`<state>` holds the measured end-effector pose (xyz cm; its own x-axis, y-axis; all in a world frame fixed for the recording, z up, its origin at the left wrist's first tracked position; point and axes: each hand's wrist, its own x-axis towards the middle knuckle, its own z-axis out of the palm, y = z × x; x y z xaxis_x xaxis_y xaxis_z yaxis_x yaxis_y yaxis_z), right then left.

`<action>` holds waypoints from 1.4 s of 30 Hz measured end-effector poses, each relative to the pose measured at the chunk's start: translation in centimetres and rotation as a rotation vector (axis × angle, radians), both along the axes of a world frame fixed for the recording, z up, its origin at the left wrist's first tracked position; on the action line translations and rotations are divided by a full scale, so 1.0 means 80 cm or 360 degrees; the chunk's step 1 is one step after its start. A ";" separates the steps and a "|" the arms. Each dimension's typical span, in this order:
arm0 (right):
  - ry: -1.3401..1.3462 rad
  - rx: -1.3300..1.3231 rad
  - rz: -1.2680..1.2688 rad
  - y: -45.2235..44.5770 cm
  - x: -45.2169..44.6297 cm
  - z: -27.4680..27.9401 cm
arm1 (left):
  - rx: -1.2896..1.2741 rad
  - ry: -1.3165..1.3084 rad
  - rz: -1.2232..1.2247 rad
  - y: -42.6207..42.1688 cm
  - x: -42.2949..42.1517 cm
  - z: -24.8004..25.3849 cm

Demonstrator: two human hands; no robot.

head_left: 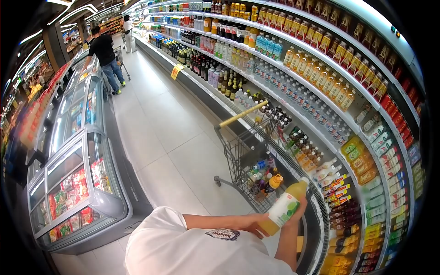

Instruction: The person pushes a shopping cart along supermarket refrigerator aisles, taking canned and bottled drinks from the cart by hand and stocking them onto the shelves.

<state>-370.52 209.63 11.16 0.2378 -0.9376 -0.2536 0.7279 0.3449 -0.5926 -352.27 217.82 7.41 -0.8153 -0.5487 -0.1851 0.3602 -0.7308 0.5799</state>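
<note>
A juice bottle [283, 207] with a white cap, pale yellow-green juice and a white label with green fruit is held tilted in front of my white shirt. My left hand [255, 224] grips its base from the left. Around its right side, near the upper part, wraps my right hand [299, 211]. Just beyond the bottle stands a shopping cart [234, 160] with a yellow handle [243, 114]. Inside the cart lie several bottles, among them one with an orange top [275, 181].
On the right, a long refrigerated shelf [293, 68] carries rows of bottles and cans. Glass-topped freezers [73, 174] line the left side. Between them runs a tiled aisle [156, 123]. A person in black [104, 55] leans at the freezers, and another person [127, 32] stands farther back.
</note>
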 end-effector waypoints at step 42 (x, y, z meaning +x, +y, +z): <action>-0.0027 0.0104 -0.0186 0.085 -0.057 0.014 | -0.2552 -0.0945 0.0490 -0.032 -0.085 0.087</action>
